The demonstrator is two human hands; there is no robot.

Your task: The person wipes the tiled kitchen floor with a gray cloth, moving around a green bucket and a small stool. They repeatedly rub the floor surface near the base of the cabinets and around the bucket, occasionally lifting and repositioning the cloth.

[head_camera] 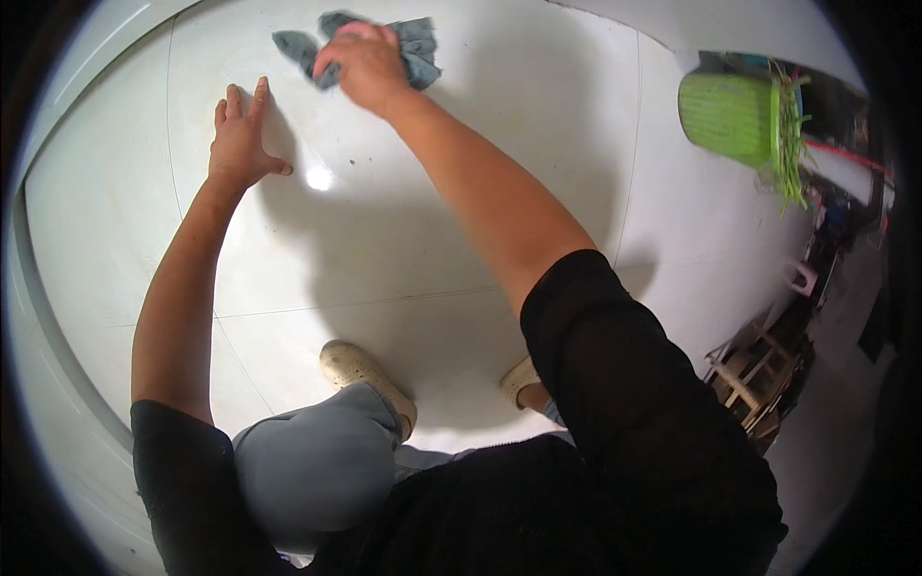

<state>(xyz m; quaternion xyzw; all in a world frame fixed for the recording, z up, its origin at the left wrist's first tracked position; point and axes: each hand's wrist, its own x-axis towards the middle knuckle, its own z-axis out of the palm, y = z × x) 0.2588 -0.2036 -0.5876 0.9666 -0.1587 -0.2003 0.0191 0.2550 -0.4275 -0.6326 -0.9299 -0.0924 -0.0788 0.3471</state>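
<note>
My right hand point(366, 66) presses a bunched grey cloth point(421, 52) against the pale tiled floor point(461, 252) near the top of the view. Parts of the cloth spread out on both sides of the fingers, and the palm side of the hand is hidden. Left of it, my left hand point(243, 137) rests on the tiles with its fingers apart and holds nothing. A few small dark specks point(352, 162) lie on the floor between my arms, below the cloth.
A green plastic basket point(724, 119) with green stalks point(791, 144) at its edge is at the upper right. A wooden stool or rack point(753, 374) stands at the lower right, beside assorted items. A pale raised edge point(29, 237) curves along the left. My beige clogs point(367, 381) are on the floor.
</note>
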